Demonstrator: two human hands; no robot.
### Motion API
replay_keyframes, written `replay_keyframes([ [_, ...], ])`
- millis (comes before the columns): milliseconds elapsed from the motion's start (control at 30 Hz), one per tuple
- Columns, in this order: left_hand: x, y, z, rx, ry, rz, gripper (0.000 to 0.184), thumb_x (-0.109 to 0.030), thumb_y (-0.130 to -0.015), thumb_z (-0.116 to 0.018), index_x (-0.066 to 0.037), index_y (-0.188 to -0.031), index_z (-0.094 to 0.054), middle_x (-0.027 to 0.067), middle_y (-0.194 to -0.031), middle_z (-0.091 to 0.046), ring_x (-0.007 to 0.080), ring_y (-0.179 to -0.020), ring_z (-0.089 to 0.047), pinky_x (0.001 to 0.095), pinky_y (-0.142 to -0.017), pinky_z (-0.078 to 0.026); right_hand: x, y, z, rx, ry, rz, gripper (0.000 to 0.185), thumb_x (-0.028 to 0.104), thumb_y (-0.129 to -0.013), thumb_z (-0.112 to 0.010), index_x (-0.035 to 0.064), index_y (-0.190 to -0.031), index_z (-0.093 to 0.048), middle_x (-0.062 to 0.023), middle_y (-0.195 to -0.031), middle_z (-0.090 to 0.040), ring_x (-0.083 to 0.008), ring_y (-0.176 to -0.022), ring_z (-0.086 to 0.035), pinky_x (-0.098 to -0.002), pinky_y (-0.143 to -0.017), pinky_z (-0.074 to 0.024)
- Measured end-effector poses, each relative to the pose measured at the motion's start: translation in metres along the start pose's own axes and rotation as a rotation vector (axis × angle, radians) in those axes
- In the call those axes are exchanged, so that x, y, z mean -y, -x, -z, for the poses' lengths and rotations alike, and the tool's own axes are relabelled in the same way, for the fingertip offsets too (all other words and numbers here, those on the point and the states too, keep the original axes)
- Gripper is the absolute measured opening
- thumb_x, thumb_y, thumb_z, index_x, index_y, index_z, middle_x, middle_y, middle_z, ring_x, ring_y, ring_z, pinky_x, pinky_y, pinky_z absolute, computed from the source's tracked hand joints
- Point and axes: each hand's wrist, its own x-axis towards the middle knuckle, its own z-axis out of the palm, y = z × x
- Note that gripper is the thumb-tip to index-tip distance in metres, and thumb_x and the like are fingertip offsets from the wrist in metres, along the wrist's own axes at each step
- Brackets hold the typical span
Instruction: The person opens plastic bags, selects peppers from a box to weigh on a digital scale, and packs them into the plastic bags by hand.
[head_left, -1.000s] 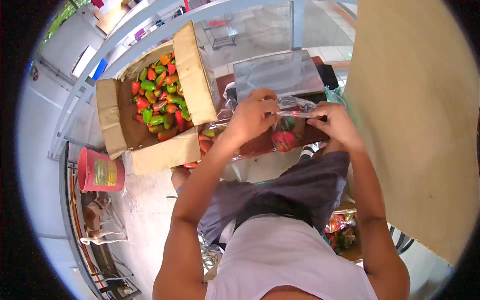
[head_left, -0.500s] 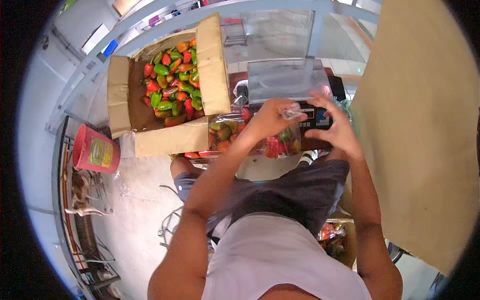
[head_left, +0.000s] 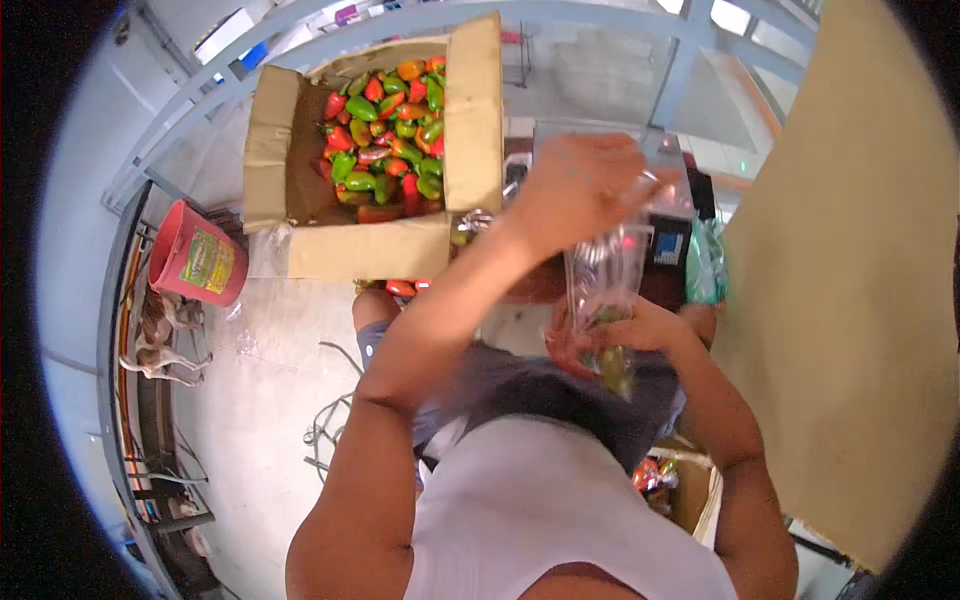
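Note:
A clear plastic bag of peppers (head_left: 607, 262) hangs tilted over my lap, with red and green peppers bunched at its lower end. My left hand (head_left: 588, 188), blurred by motion, is closed on the bag's gathered top. Lower down, my right hand (head_left: 645, 325) wraps round the filled part from the right side. Behind the bag stands a digital scale (head_left: 668, 243), its platform partly hidden by my left hand. An open cardboard box (head_left: 472, 120) to the left holds many loose red, green and orange peppers.
Another box (head_left: 700, 490) with bagged peppers sits low by my right hip. A green plastic bag (head_left: 707, 262) lies right of the scale. A tall cardboard panel (head_left: 850, 300) borders the right side. A red bucket (head_left: 200, 255) and an animal (head_left: 165, 345) are at the left.
The bag of peppers has been lifted off the area before the scale and brought over my lap. My right hand moved down onto its filled part; my left hand rose with its top.

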Motion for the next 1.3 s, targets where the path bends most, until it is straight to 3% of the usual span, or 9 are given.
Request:
replay_keyframes([
  [200,-0.004,0.044,-0.014,0.102,-0.036,0.276,0.032,-0.018,-0.079,-0.079,-0.002,-0.066,-0.055,0.0129,-0.061,-0.048,0.0312,-0.061,-0.055,0.0415,-0.057,-0.042,-0.037,0.036,-0.077,0.225,-0.414,-0.099,0.027,0.026,-0.095,-0.065,0.0038,-0.111,-0.064,-0.0114,-0.114,-0.064,-0.0221,-0.108,-0.059,-0.0341,-0.093,-0.0460],
  [300,-0.053,0.021,0.006,-0.193,-0.272,0.068,0.023,-0.024,-0.079,-0.074,-0.007,-0.086,-0.060,0.0089,-0.087,-0.062,0.0335,-0.080,-0.063,0.0444,-0.070,-0.051,-0.012,0.039,-0.082,0.181,-0.359,-0.149,0.026,0.027,-0.097,-0.064,0.0034,-0.107,-0.065,-0.0106,-0.113,-0.062,-0.0197,-0.104,-0.058,-0.0315,-0.087,-0.0458],
  [500,-0.087,0.106,-0.015,0.888,0.054,-0.166,0.029,-0.035,-0.088,-0.061,-0.009,-0.100,-0.065,0.0064,-0.073,-0.061,0.0266,-0.070,-0.067,0.0410,-0.059,-0.054,-0.041,0.055,-0.079,0.096,-0.268,-0.325,0.030,0.030,-0.097,-0.063,0.0044,-0.114,-0.065,-0.0040,-0.100,-0.064,-0.0147,-0.092,-0.058,-0.0297,-0.083,-0.0467],
  [600,-0.092,0.110,0.017,0.763,0.013,-0.199,0.028,-0.032,-0.089,-0.060,-0.006,-0.098,-0.063,0.0037,-0.068,-0.059,0.0265,-0.058,-0.064,0.0408,-0.051,-0.051,0.025,0.060,-0.089,-0.066,-0.194,-0.349,0.031,0.027,-0.102,-0.056,0.0030,-0.120,-0.064,-0.0096,-0.117,-0.061,-0.0199,-0.107,-0.057,-0.0359,-0.094,-0.0450],
  [733,-0.092,0.106,0.045,0.877,-0.035,-0.032,0.023,-0.030,-0.088,-0.062,-0.007,-0.089,-0.059,0.0056,-0.068,-0.058,0.0259,-0.062,-0.064,0.0403,-0.053,-0.051,0.048,0.074,-0.065,-0.271,0.143,0.075,0.020,0.016,-0.094,-0.067,0.0034,-0.109,-0.069,-0.0075,-0.108,-0.063,-0.0222,-0.103,-0.058,-0.0378,-0.090,-0.0457],
  [933,-0.115,0.090,0.063,0.317,-0.066,0.079,0.017,-0.022,-0.089,-0.066,-0.008,-0.081,-0.060,0.0089,-0.072,-0.057,0.0275,-0.064,-0.059,0.0403,-0.058,-0.048,0.119,0.065,-0.033,-0.694,1.249,0.454,0.020,0.007,-0.070,-0.081,0.0078,-0.089,-0.075,-0.0075,-0.102,-0.061,-0.0215,-0.096,-0.058,-0.0373,-0.080,-0.0463],
  [1067,-0.177,0.089,0.008,0.320,0.876,0.461,0.021,-0.022,-0.096,-0.062,-0.004,-0.107,-0.058,0.0176,-0.091,-0.062,0.0355,-0.085,-0.065,0.0406,-0.072,-0.051,0.115,0.042,-0.039,-1.215,0.853,0.828,0.019,0.011,-0.069,-0.083,0.0110,-0.085,-0.074,-0.0056,-0.096,-0.056,-0.0224,-0.088,-0.055,-0.0375,-0.075,-0.0462],
  [1167,-0.158,0.106,-0.024,0.299,0.856,0.389,0.022,-0.021,-0.096,-0.059,-0.003,-0.109,-0.060,0.0164,-0.097,-0.065,0.0355,-0.095,-0.064,0.0405,-0.078,-0.053,0.096,0.022,-0.074,-0.754,-0.369,0.989,0.019,0.024,-0.084,-0.076,0.0062,-0.085,-0.070,-0.0061,-0.097,-0.052,-0.0218,-0.083,-0.053,-0.0338,-0.076,-0.0465],
  [1300,-0.067,0.120,0.013,0.400,0.138,0.256,0.021,-0.020,-0.087,-0.067,-0.004,-0.100,-0.060,0.0127,-0.086,-0.061,0.0336,-0.083,-0.064,0.0451,-0.072,-0.054,0.043,0.067,-0.013,-0.425,0.230,0.403,0.014,0.012,-0.084,-0.076,0.0047,-0.092,-0.067,-0.0110,-0.111,-0.055,-0.0206,-0.095,-0.056,-0.0319,-0.080,-0.0472],
])
